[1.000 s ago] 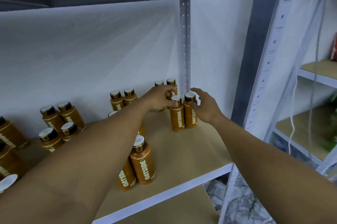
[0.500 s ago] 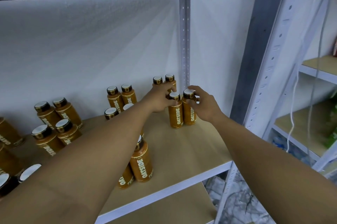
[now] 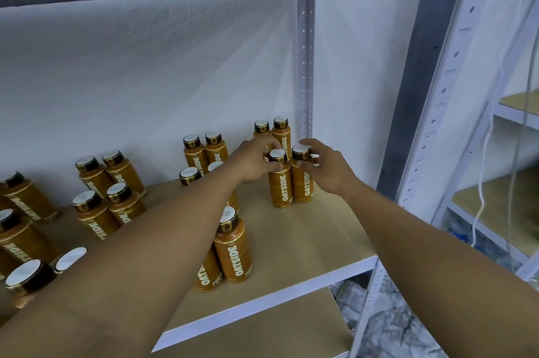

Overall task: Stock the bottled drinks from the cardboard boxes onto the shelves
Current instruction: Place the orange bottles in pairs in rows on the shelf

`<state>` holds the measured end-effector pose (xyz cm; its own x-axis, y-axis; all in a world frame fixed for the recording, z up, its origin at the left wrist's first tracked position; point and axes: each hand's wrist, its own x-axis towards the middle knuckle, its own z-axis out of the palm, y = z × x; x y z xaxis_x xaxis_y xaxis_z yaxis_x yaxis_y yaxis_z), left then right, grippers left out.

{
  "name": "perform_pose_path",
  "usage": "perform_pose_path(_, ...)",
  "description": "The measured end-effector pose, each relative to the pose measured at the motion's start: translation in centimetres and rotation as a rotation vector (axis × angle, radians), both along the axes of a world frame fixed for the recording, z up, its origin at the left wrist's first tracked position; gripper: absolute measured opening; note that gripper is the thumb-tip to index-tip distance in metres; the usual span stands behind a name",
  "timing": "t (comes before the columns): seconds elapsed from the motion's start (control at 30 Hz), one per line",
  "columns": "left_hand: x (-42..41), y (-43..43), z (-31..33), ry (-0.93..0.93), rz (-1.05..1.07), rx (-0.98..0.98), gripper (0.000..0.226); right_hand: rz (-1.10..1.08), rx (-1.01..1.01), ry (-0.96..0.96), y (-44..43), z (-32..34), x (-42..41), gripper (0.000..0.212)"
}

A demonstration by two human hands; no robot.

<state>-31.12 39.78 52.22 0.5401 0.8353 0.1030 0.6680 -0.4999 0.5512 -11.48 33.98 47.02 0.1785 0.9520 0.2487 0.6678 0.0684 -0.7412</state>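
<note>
Two orange OATSIDE bottles stand upright side by side near the shelf's back right corner. My left hand (image 3: 253, 160) curls its fingers round the neck of the left bottle (image 3: 280, 190). My right hand (image 3: 328, 169) pinches the dark cap and neck of the right bottle (image 3: 303, 187) between thumb and fingers. Both bottles rest on the wooden shelf (image 3: 309, 238). Another pair of bottles (image 3: 282, 134) stands just behind them against the white wall.
Several more orange bottles (image 3: 93, 213) stand in pairs along the shelf to the left, and one pair (image 3: 233, 252) sits near the front edge under my left forearm. A grey upright post (image 3: 305, 66) marks the back corner. A second shelving unit (image 3: 495, 211) with hanging white cables (image 3: 481, 197) is at the right.
Both hands have tightened round the caps of the two bottles, the right thumb coming in onto the neck. The bottles stay in the same spot on the shelf.
</note>
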Motion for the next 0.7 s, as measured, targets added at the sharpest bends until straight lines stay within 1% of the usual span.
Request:
perform_pose_path(0.13, -0.41, -0.26, 0.08, -0.006, 0.01, -0.006, 0.039, 0.013, -0.008, -0.029, -0.02, -0.01, -0.39, 0.049)
perform_pose_path(0.37, -0.36, -0.44, -0.07, 0.008, 0.024, -0.007, 0.043, 0.022, -0.019, -0.023, -0.24, 0.21, -0.41, 0.05)
perform_pose_path(0.7, -0.53, -0.42, -0.03, 0.016, 0.015, -0.008, 0.04, 0.039, -0.022, -0.033, -0.59, 0.68, -0.52, 0.052)
